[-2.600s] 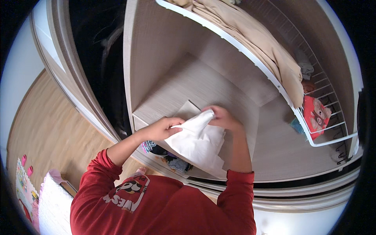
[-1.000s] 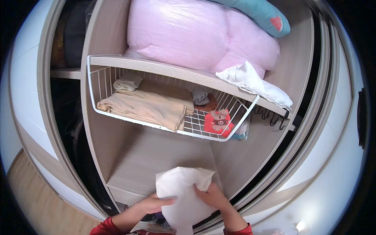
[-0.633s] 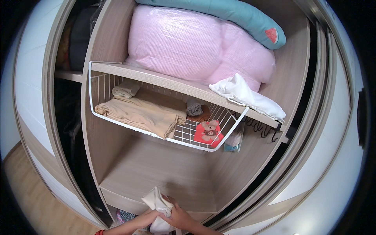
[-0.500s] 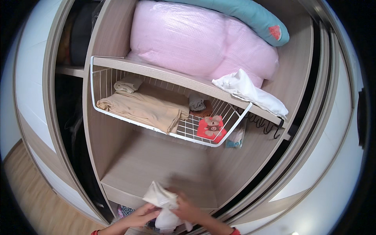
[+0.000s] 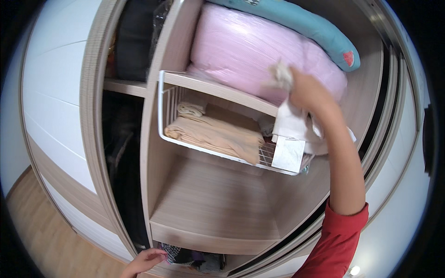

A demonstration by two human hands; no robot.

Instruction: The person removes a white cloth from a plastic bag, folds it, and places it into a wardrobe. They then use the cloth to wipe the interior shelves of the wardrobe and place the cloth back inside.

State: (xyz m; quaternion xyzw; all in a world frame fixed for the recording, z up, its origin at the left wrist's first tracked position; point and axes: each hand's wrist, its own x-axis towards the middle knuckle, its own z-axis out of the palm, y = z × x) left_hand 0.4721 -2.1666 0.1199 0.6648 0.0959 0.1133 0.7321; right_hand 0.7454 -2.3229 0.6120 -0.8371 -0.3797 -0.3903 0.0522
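My right hand [image 5: 306,90] is raised in front of the upper shelf, closed around a bunched white cloth [image 5: 291,116]. The cloth hangs down past the shelf edge, and a pale rectangular flap [image 5: 288,155] at its lower end covers the right part of the wire basket [image 5: 161,111]. The bunched top above my fist is blurred. Folded beige cloth [image 5: 215,136] lies in the basket, with a small rolled cream cloth [image 5: 191,109] behind it. Low down, my left hand [image 5: 147,260] has its fingers stretched out at the edge of an open drawer [image 5: 213,245].
Plastic-wrapped pink bedding [image 5: 250,46] fills the upper shelf, with a teal bolster [image 5: 306,21] on top. Patterned and dark clothes [image 5: 171,254] lie in the drawer. Sliding door panels [image 5: 60,106] flank the wardrobe; dark compartments show at the left.
My right hand has risen from low in front of the wardrobe to the upper shelf, carrying the white cloth. My left hand has let go and moved left. The view has shifted.
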